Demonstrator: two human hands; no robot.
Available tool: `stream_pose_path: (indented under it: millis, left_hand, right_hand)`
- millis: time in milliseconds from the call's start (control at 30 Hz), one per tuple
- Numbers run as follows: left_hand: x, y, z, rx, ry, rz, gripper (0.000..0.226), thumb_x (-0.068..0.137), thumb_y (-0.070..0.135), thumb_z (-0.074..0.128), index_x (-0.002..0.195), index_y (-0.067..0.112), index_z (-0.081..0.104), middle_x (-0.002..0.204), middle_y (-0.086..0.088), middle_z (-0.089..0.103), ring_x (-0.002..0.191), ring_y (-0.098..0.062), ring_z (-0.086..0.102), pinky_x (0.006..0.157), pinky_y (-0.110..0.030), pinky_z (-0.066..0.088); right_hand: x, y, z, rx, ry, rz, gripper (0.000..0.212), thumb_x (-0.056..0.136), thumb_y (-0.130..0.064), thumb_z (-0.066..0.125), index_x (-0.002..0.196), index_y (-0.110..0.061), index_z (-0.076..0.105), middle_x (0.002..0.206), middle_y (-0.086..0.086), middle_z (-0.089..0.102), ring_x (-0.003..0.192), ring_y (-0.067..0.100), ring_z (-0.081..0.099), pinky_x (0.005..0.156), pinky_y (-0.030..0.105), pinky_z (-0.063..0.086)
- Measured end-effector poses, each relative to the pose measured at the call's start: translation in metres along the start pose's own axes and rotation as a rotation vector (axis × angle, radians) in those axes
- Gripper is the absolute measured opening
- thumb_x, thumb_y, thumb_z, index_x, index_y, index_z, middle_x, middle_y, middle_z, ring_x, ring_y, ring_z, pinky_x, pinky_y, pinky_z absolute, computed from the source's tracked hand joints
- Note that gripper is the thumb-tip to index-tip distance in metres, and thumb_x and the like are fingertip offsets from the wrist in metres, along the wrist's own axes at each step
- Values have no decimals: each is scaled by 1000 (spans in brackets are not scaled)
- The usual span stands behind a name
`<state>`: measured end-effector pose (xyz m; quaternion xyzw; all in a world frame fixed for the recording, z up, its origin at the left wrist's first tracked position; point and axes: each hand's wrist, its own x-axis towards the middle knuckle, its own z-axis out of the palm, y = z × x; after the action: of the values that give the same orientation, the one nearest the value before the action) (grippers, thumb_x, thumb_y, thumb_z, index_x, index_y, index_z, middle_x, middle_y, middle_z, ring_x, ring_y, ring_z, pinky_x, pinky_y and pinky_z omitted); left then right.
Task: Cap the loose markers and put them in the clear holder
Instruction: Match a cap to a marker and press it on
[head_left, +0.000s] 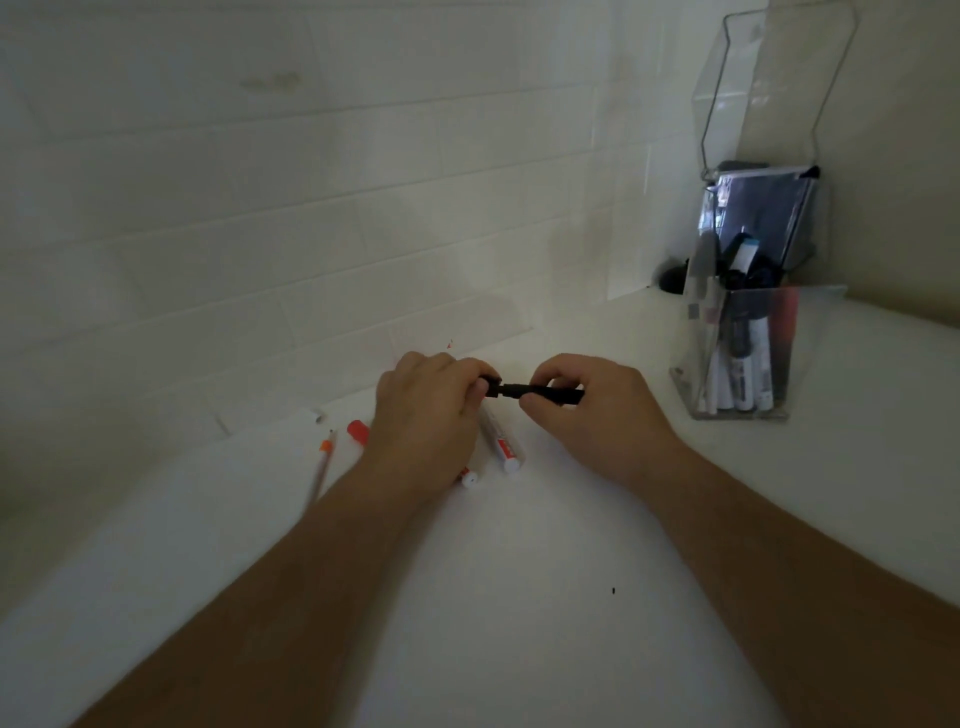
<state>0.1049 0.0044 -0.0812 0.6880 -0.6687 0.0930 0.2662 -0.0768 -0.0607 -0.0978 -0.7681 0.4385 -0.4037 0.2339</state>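
Note:
A black marker is held level above the white counter between both hands. My right hand grips its barrel. My left hand pinches a black cap at the marker's left end. Below my left hand lie a white marker with a red label, another white marker end and a red cap. A thin orange-tipped pen lies further left. The clear holder stands at the right with several markers upright in it.
A white tiled wall runs along the back. A clear plastic stand rises behind the holder, with a dark framed item under it. The white counter stretches toward me.

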Motion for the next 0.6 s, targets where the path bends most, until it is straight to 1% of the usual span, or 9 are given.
stream_pose_path:
  millis: [100,167,233,267,333,433,500,567,600]
  left_hand:
    - [1,4,2,-16,-32,-7,26,102,33,43,117,37,65,98,11,66,102,-20,49,88,-38,38]
    - [1,6,2,-155,-8,-74,20,99,36,51,115,35,64,100,9,69,101,-18,55,89,-38,44]
    - [0,6,1,-307,4,-149,10,97,36,57,106,34,61,97,8,69,94,-12,59,79,-28,46]
    - [0,6,-1,-347,2,-168,5,97,35,57,101,33,60,95,8,68,89,-8,60,72,-22,43]
    - [-3,7,-4,-382,-1,-164,7,99,32,54,97,30,59,88,11,69,76,-2,59,60,-16,38]
    - [-5,11,-8,-416,-1,-160,11,101,30,51,95,28,60,83,13,70,70,1,57,61,-21,39]
    - [-5,12,-9,-479,-7,-179,9,100,30,53,96,29,61,83,14,70,72,-1,59,65,-28,46]
    - [-6,14,-9,-553,9,-190,6,98,28,57,96,30,63,83,14,70,76,-3,62,64,-34,54]
    - [-6,15,-10,-561,26,-187,6,97,26,58,96,30,63,83,14,70,77,-3,62,63,-30,54]
  right_hand:
    - [0,-1,0,-13,-4,-28,8,83,-38,76,84,-30,73,76,-11,69,78,9,65,73,32,55]
    - [0,-1,-1,-6,14,-40,8,84,-37,76,85,-30,74,77,-11,70,79,7,65,75,30,55]
    - [0,-1,-2,-5,26,-54,7,84,-37,75,86,-30,76,78,-11,70,80,6,65,76,30,54]
    - [0,-1,-2,-6,28,-70,7,85,-36,75,87,-30,77,79,-11,70,81,6,65,78,30,54]
    - [0,-1,-2,-30,29,-126,8,87,-36,74,91,-31,78,82,-11,71,82,6,64,81,32,53]
    - [0,-2,-3,-135,36,-202,14,90,-42,70,98,-33,77,84,-9,68,81,10,62,78,36,52]
    - [0,-4,-6,-182,45,-236,15,91,-44,70,99,-33,77,82,-8,66,79,13,61,75,39,52]
    - [0,-6,-9,-196,39,-248,15,92,-44,70,100,-34,78,83,-8,67,80,14,62,74,40,52]
    - [-1,-7,-11,-190,27,-243,16,92,-45,70,100,-34,78,83,-8,68,81,14,62,76,41,52]
